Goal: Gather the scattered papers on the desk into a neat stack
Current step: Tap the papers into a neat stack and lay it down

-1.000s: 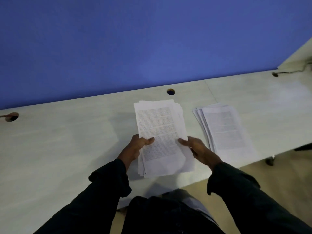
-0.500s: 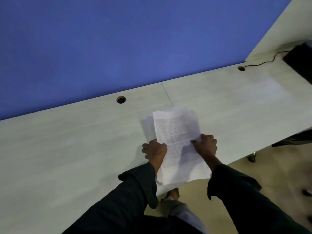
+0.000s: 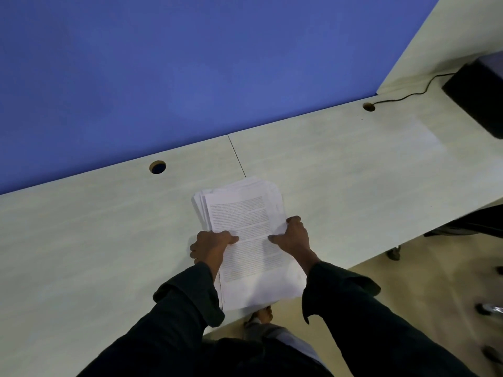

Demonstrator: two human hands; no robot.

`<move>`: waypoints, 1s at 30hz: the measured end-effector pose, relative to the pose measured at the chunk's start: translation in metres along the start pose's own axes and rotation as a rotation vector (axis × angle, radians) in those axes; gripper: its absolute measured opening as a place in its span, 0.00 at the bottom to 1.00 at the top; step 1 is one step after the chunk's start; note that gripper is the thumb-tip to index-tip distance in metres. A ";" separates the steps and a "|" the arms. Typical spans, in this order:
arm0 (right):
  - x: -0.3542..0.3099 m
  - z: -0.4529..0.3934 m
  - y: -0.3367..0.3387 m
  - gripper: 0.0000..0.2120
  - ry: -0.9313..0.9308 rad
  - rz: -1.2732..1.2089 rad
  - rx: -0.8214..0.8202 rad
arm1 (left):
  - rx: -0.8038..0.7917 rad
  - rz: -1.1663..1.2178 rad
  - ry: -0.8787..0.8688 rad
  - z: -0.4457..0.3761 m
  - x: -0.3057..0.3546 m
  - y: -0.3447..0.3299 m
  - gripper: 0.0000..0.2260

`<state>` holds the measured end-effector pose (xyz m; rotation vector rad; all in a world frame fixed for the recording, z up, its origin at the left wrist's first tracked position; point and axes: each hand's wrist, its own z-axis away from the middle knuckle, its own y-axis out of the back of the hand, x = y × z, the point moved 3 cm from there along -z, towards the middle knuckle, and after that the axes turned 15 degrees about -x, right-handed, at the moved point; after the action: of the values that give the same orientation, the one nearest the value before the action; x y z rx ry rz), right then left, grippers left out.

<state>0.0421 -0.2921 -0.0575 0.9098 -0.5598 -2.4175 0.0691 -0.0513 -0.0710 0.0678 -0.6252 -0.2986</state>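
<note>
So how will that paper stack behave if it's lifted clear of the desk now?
Probably floppy: the paper stack is loose sheets, so unsupported ends would droop. Its far edges are fanned unevenly, so sheets may slide apart. The left hand and right hand grip opposite sides, which should help hold it.

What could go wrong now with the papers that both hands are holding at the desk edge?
1. The paper stack overhangs the near edge of the desk; if the left hand or right hand loosens, sheets may slide to the floor.
2. The far sheets are fanned unevenly, so squaring them could bend corners.
</note>
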 end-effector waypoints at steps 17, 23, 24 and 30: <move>-0.054 0.042 -0.025 0.25 0.313 -0.708 -0.422 | -0.647 0.180 -0.371 0.041 0.043 0.094 0.27; -0.183 0.077 -0.095 0.23 0.508 -0.626 -0.307 | -0.185 0.096 -0.569 0.078 0.038 0.207 0.21; -0.204 0.083 -0.106 0.22 0.531 -0.643 -0.255 | -0.122 0.131 -0.591 0.087 0.038 0.223 0.20; -0.272 0.122 -0.151 0.22 0.695 -0.645 -0.145 | 0.085 0.218 -0.735 0.139 0.029 0.310 0.23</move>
<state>0.0910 0.0082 0.0809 1.9622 0.2021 -2.3519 0.0891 0.2399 0.1048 -0.0328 -1.3647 -0.0757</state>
